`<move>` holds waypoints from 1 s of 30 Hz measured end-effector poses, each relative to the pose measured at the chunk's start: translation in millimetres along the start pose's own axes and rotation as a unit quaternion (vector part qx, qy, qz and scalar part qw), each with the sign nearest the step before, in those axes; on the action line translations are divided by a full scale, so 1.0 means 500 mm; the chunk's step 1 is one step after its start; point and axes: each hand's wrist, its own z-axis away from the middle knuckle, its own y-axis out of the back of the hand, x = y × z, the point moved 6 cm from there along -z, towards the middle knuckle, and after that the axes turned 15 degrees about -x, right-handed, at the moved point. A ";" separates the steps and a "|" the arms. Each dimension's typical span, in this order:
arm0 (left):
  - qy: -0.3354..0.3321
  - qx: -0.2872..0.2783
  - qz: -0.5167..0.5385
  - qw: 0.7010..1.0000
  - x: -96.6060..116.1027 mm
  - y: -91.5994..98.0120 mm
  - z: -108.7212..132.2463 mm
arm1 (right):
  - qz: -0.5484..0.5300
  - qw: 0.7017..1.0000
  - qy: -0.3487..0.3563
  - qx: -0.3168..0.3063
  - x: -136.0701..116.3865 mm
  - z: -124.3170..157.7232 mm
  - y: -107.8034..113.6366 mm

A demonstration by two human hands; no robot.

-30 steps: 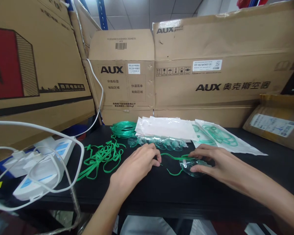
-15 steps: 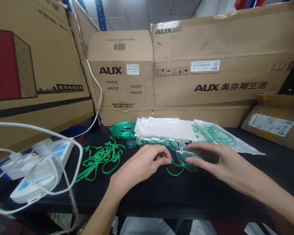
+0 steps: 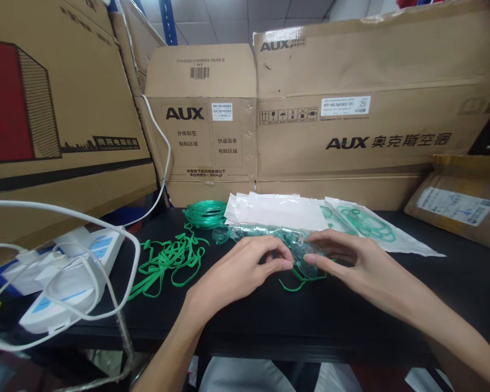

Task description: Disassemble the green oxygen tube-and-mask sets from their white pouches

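My right hand (image 3: 347,253) grips a clear, greenish plastic face mask (image 3: 304,257), thumb in front and fingers behind. Against the mask's left edge, my left hand (image 3: 255,264) is closed in a pinch, apparently on a thin green elastic strap (image 3: 293,287); its fingertips partly hide the pinched part. The strap's loose parts hang below the mask, just above or on the black tabletop. To the left lies a tangled heap of green straps (image 3: 171,261). Behind my hands is a row of similar clear masks (image 3: 249,231), partly covered.
White packets (image 3: 277,209) lie behind the hands, with a bagged green tube (image 3: 365,223) to their right. A coil of green tubing (image 3: 205,213) sits at back left. A power strip (image 3: 71,296) with white cables stands left. Cardboard boxes (image 3: 212,136) wall the back; a smaller carton (image 3: 461,190) is right.
The mask has turned in my right hand and come closer to my left fingertips, which now meet its edge. More green strap shows beneath it on the right.
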 end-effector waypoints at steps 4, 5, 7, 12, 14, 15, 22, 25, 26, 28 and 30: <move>-0.006 0.005 0.005 1.000 0.003 0.001 -0.004 | -0.004 1.000 0.005 0.000 -0.001 -0.003 -0.004; -0.005 0.009 0.012 1.000 0.003 0.002 -0.005 | -0.008 1.000 0.009 0.003 -0.002 -0.003 -0.004; -0.004 0.019 0.037 0.999 0.001 0.004 -0.006 | -0.018 1.000 0.017 0.006 -0.005 -0.002 -0.005; -0.002 0.007 0.135 0.991 -0.005 0.000 -0.010 | -0.056 0.998 0.037 -0.017 -0.015 -0.005 -0.010; 0.002 -0.004 0.150 0.989 -0.006 -0.002 -0.012 | -0.066 0.997 0.040 -0.025 -0.016 -0.007 -0.014; 0.004 -0.005 0.150 0.989 -0.006 -0.002 -0.012 | -0.068 0.997 0.040 -0.025 -0.017 -0.007 -0.014; 0.006 0.018 0.147 0.989 -0.010 0.006 -0.013 | -0.038 0.989 0.134 0.052 -0.055 0.013 0.000; 0.006 0.016 0.155 0.988 -0.009 0.004 -0.015 | 0.038 0.984 0.163 0.064 -0.076 0.019 -0.002; 0.004 0.014 0.161 0.987 -0.008 0.003 -0.016 | 0.056 0.983 0.165 0.064 -0.079 0.018 -0.003; -0.002 0.006 0.174 0.985 -0.005 0.000 -0.017 | 0.066 0.981 0.169 0.062 -0.082 0.015 -0.007; -0.012 0.000 0.186 0.982 -0.001 -0.003 -0.018 | 0.059 0.982 0.172 0.060 -0.083 0.011 -0.010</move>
